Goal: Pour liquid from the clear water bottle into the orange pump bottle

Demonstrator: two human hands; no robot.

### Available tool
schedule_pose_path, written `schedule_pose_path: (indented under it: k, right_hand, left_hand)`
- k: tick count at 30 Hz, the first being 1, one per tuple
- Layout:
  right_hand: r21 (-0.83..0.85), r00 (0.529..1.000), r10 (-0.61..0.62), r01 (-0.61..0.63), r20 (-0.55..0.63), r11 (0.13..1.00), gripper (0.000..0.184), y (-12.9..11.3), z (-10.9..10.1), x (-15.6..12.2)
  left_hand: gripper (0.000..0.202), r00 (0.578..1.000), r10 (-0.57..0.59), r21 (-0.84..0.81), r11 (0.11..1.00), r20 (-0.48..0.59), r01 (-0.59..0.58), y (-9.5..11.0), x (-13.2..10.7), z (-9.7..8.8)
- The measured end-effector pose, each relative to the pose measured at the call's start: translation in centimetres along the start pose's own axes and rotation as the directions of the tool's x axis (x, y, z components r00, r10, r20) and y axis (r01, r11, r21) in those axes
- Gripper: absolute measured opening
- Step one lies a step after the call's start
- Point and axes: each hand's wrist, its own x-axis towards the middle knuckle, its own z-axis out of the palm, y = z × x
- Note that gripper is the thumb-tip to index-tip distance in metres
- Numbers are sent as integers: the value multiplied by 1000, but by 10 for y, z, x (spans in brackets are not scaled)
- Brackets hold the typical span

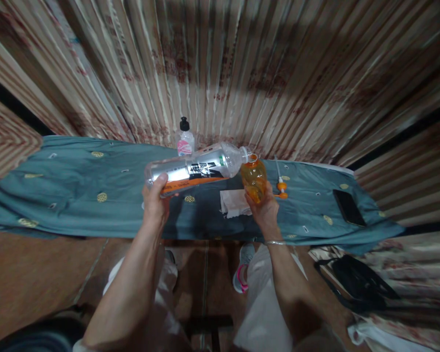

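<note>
My left hand (157, 203) is closed round the base of a large clear plastic bottle (201, 168) with a silver, black and orange label. The bottle lies tilted almost level, its uncapped neck at the mouth of a small orange see-through bottle (254, 178). My right hand (263, 208) grips that orange bottle from below and holds it roughly upright. An orange pump top (281, 187) with a clear tube rests on the cloth to the right. Under the orange bottle lies a folded pale cloth (234, 203), partly hidden by my right hand.
A clear bottle with a black cap (185, 139) stands at the back of the table, which wears a teal cloth (121, 190). A black phone (349, 208) lies on the right. Patterned curtains (220, 73) hang behind. A black bag (363, 278) sits at lower right.
</note>
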Motion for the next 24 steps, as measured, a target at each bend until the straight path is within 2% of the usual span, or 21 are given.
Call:
schedule_pose_path:
  k: [13, 24]
  right_hand:
    - [-15, 999, -35, 34, -33, 999, 75, 4, 3, 0]
    - [-18, 1000, -24, 24, 13, 1000, 75, 4, 2, 1]
  left_hand:
    - [39, 1000, 11, -15, 1000, 25, -10, -1, 1, -1]
    - [46, 1000, 15, -7, 1000, 17, -15, 0, -1, 0]
